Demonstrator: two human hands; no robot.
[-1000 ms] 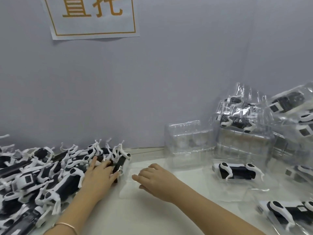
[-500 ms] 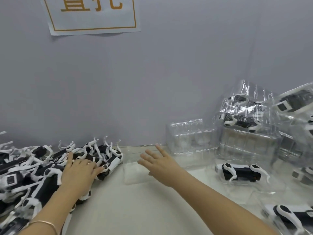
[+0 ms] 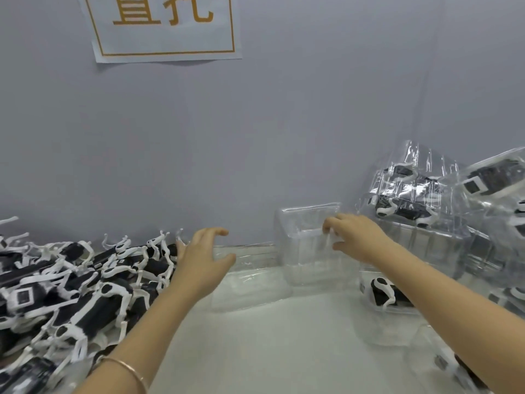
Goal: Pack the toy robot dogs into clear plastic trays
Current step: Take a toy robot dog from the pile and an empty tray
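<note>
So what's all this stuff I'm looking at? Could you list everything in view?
black-and-white toy robot dogs: many, loose, heaped on the table's left.
flat clear plastic tray: one, transparent, empty, table centre.
stack of empty clear plastic trays: one stack, transparent, against the wall, right of centre.
clear plastic trays with dogs inside: several, count unclear, piled at right.
white paper sign: one, orange characters and border, on the wall.
grey wall: one, behind.
white table: one, under everything.
thin gold bangle: one, left wrist.
left hand: holds nothing, between dog heap and flat tray.
right hand: pinches the stack's top.
</note>
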